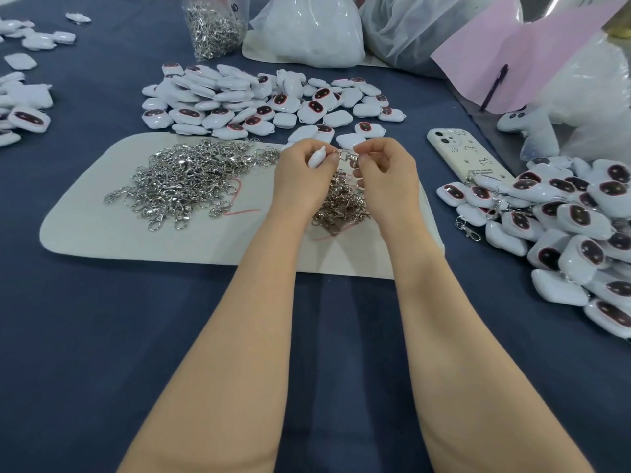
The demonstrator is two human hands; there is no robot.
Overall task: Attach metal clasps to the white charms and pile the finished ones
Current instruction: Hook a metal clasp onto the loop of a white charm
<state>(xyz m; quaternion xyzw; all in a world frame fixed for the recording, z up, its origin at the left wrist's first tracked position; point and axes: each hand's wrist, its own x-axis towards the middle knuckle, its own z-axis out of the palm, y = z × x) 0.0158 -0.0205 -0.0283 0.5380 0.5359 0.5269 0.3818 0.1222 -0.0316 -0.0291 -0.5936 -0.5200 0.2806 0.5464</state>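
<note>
Midway, head view: left hand [304, 172] grips a small white charm [316, 157], right hand [386, 172] pinches a silver metal clasp [350, 158] at its loop (join unclear). Finished pile [560, 220] at right; unclasped charms [259, 100] remain beyond.

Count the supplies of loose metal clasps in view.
3: a large heap on the white mat, left of the left hand; a smaller heap on it, partly hidden by the right hand; a clear bag of them at the back.

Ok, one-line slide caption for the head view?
Left hand holds a white charm; right hand pinches a metal clasp against it.
</note>
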